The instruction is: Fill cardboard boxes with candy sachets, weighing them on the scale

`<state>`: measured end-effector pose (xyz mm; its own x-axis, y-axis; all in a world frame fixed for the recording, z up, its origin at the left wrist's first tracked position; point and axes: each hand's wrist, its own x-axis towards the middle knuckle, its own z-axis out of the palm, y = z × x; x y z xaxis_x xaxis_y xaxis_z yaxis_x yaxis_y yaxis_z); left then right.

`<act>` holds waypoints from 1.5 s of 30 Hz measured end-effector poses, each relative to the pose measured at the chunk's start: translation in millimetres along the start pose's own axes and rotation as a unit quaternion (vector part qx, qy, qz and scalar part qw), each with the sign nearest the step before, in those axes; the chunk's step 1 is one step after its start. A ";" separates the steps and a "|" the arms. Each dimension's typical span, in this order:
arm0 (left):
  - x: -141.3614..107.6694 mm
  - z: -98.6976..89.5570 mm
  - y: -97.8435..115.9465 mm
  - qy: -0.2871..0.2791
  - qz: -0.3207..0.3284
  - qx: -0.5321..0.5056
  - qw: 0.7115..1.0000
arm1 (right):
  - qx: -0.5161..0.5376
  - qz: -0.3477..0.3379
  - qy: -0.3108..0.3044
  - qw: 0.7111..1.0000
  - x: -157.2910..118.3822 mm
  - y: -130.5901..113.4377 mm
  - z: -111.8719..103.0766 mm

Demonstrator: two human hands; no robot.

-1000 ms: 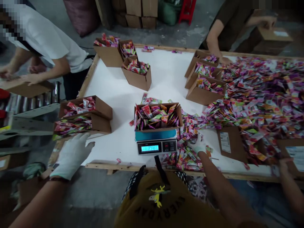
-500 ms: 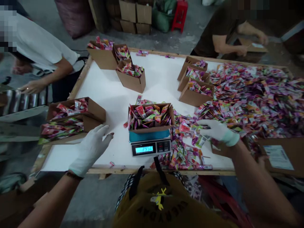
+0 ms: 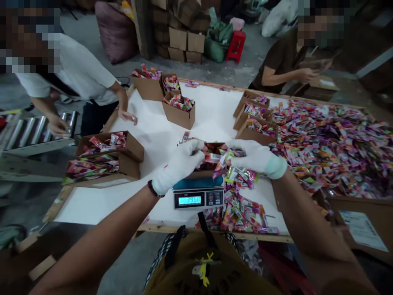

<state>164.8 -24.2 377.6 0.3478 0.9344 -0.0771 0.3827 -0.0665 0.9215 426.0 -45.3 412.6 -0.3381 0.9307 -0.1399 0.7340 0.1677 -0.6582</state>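
Observation:
On the digital scale [image 3: 199,198], its lit display facing me, stands a brown cardboard box [image 3: 201,175] of small snack packets, mostly covered by my gloved hands. My left hand [image 3: 182,162] is over the box's left side, fingers closed at the end of a red and white snack packet [image 3: 212,157]. From the right, my right hand [image 3: 253,157] reaches over the box. Its fingers are closed on purple and green snack packets [image 3: 223,162]. Loose packets [image 3: 241,211] lie beside the scale on the right.
A large heap of packets [image 3: 331,143] covers the table's right side. Filled boxes stand at the left [image 3: 130,168], at the back [image 3: 179,112] and at the right back [image 3: 256,133]. One co-worker [image 3: 82,61] is at the left by a roller conveyor [image 3: 39,129], another [image 3: 276,61] behind the table.
Both hands have come inward over the box on the scale, my right one from the loose packets, now with packets in it. The left co-worker's hand has moved over the table's edge.

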 end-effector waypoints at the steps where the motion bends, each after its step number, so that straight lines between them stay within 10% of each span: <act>1: 4.0 -2.4 -3.3 0.020 0.018 0.060 0.998 | -0.013 0.014 0.016 1.000 -5.0 3.8 -2.6; 6: -7.8 -11.1 2.6 0.051 0.166 0.273 0.946 | -0.016 0.048 0.090 0.995 -40.2 15.9 -15.9; 14: -18.1 24.5 57.7 -0.120 0.141 0.052 0.981 | 0.006 0.004 0.213 0.977 -55.3 -15.7 2.1; 45: -20.0 46.5 53.8 -0.172 0.203 0.161 0.950 | -0.001 0.024 0.129 0.991 -95.8 12.9 -3.0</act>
<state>218.3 -62.8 411.0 0.7615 0.6420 0.0890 0.3799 -0.5534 0.7412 469.7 -131.3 419.7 -0.1422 0.9896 0.0231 0.7470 0.1226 -0.6534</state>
